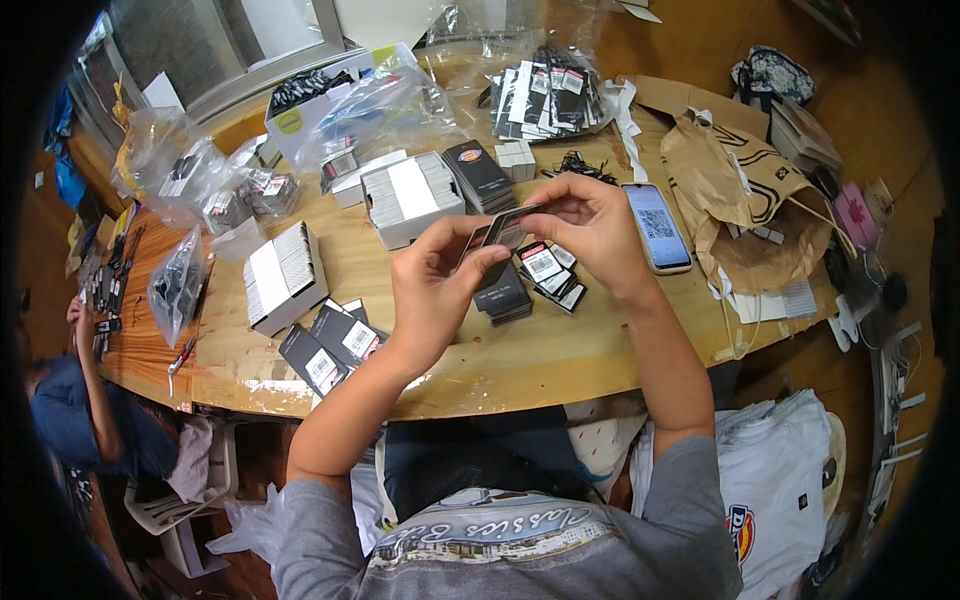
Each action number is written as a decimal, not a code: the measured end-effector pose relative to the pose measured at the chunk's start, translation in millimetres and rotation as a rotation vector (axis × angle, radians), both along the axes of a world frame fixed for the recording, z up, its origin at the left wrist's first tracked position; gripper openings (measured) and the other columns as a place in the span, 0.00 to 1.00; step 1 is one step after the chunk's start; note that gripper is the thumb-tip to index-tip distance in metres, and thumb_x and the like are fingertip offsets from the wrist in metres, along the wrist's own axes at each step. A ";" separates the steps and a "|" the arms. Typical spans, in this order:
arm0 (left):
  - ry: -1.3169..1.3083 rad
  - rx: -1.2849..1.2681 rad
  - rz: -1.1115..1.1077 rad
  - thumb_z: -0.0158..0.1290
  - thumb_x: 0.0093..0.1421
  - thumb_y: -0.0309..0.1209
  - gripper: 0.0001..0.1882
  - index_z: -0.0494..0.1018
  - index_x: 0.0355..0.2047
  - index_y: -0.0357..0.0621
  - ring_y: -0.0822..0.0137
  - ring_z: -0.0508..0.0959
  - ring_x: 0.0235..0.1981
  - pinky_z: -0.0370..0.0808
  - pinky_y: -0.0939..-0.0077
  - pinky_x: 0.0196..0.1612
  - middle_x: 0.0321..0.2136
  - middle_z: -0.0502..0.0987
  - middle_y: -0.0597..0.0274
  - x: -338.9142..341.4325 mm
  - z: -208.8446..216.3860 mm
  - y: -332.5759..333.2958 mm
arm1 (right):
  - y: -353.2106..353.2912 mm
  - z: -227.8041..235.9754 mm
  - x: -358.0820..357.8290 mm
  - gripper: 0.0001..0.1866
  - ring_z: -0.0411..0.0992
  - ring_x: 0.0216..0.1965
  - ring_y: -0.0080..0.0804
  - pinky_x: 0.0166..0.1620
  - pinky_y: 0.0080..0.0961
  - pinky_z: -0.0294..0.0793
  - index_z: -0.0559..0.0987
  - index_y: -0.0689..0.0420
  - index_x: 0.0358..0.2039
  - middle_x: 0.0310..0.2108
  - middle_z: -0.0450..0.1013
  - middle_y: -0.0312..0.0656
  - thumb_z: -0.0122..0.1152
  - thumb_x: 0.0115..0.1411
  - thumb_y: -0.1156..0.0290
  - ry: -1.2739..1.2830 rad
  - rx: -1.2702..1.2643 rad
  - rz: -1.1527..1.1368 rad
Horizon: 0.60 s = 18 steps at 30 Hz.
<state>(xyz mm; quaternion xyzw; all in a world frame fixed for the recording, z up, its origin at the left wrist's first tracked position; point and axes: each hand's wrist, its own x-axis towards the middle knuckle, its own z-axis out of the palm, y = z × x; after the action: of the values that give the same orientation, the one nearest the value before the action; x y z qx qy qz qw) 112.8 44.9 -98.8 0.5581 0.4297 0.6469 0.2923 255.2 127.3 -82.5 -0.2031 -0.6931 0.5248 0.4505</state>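
My left hand [435,285] and my right hand [592,228] hold a dark hang tag [492,232] between them above the table. The thumb and fingers of each hand are closed on the tag's edges. Below the hands lies a stack of plain black tags [503,298]. Beside that stack, under my right hand, are several black tags with white barcode stickers [548,268]. Just beyond the hands stands a taller pile of black tags [478,172], next to an open white box packed with white cards [412,205].
Another card-filled box [284,278] and labelled black tags [340,345] lie at left. A phone [657,228] and brown paper bag [750,200] are at right. Bagged tags [550,95] and plastic bags [385,110] lie at the back. Another person [95,410] works at far left.
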 end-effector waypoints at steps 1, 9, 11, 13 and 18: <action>-0.057 0.008 -0.020 0.49 0.49 0.19 0.08 0.68 0.31 0.31 0.79 0.70 0.28 0.68 0.87 0.31 0.25 0.72 0.64 4.0 1.8 1.0 | -1.4 1.6 0.1 0.08 0.68 0.23 0.17 0.27 0.12 0.69 0.72 0.65 0.26 0.23 0.70 0.36 0.59 0.43 0.81 0.011 -0.099 0.020; -0.389 -0.198 -0.038 0.52 0.48 0.24 0.13 0.69 0.35 0.33 0.76 0.72 0.28 0.70 0.84 0.32 0.28 0.73 0.59 -9.4 11.7 7.2 | 55.3 -15.6 42.2 0.05 0.68 0.24 0.21 0.28 0.16 0.67 0.74 0.64 0.25 0.22 0.71 0.38 0.56 0.44 0.79 -0.529 0.084 -0.257; -0.425 -0.222 -0.017 0.53 0.47 0.24 0.13 0.69 0.34 0.33 0.75 0.72 0.27 0.71 0.83 0.32 0.27 0.73 0.59 -17.0 10.3 7.7 | 70.4 -36.8 62.0 0.04 0.69 0.24 0.26 0.29 0.21 0.66 0.75 0.63 0.23 0.22 0.71 0.40 0.55 0.43 0.79 -0.815 0.190 -0.340; -0.455 -0.238 -0.034 0.53 0.47 0.23 0.12 0.69 0.33 0.33 0.75 0.72 0.27 0.70 0.83 0.33 0.27 0.73 0.59 -21.6 8.6 7.0 | 77.2 -55.9 75.4 0.04 0.70 0.25 0.33 0.30 0.26 0.66 0.75 0.61 0.22 0.22 0.72 0.43 0.54 0.42 0.78 -0.956 0.147 -0.344; -0.487 -0.282 -0.106 0.53 0.47 0.23 0.09 0.69 0.31 0.34 0.75 0.72 0.27 0.71 0.83 0.32 0.27 0.73 0.60 -23.5 3.7 8.3 | 91.5 -67.8 91.3 0.06 0.69 0.26 0.37 0.31 0.27 0.66 0.76 0.59 0.23 0.23 0.71 0.46 0.53 0.41 0.81 -0.802 0.340 -0.594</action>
<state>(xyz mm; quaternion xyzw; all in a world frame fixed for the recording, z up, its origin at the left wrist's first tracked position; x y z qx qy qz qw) 89.3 53.2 -95.2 0.3619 0.4029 0.6795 0.4949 346.5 218.8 -150.3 -0.4998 -0.7988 0.1359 0.3060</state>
